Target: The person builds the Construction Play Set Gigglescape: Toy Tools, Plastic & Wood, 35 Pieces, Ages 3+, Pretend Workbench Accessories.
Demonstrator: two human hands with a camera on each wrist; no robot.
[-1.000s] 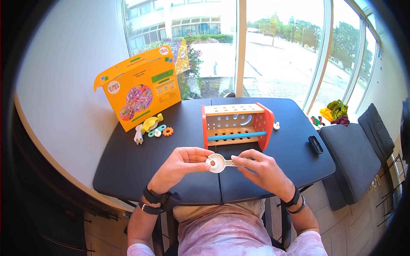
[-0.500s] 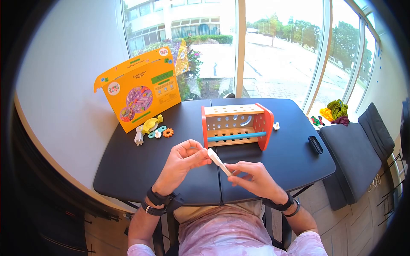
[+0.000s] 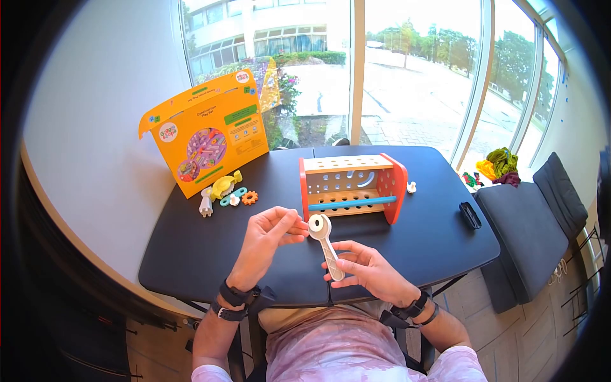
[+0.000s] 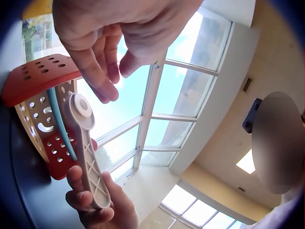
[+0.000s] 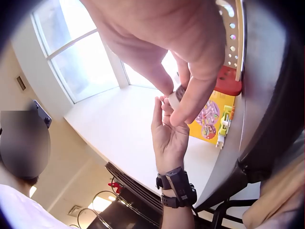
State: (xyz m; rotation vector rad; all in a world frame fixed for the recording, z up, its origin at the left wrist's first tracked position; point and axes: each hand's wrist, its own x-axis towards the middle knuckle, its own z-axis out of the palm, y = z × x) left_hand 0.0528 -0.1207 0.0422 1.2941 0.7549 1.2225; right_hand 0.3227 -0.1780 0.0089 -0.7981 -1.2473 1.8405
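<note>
A white toy wrench (image 3: 328,251) stands tilted over the front of the table, its lattice-patterned handle gripped by my right hand (image 3: 361,266). In its round head sits a small white ring-like piece (image 3: 316,222) with a hole through the middle, also facing out in the left wrist view. My left hand (image 3: 270,235) hovers beside the wrench head with loosely bent fingers. The left wrist view shows those fingers (image 4: 97,78) apart from the wrench with nothing between them. In the right wrist view my right fingers hide most of the wrench.
A wooden toy workbench (image 3: 350,167) with red sides and a blue bar stands behind the hands. Colourful toy parts (image 3: 226,191) lie at left before an orange box (image 3: 207,130). A white bolt (image 3: 412,187) and a black case (image 3: 470,216) are at right.
The wrench has turned from sideways to upright, its ringed head now up and facing me. My left hand has come off the head, and my right hand has moved lower with the handle.
</note>
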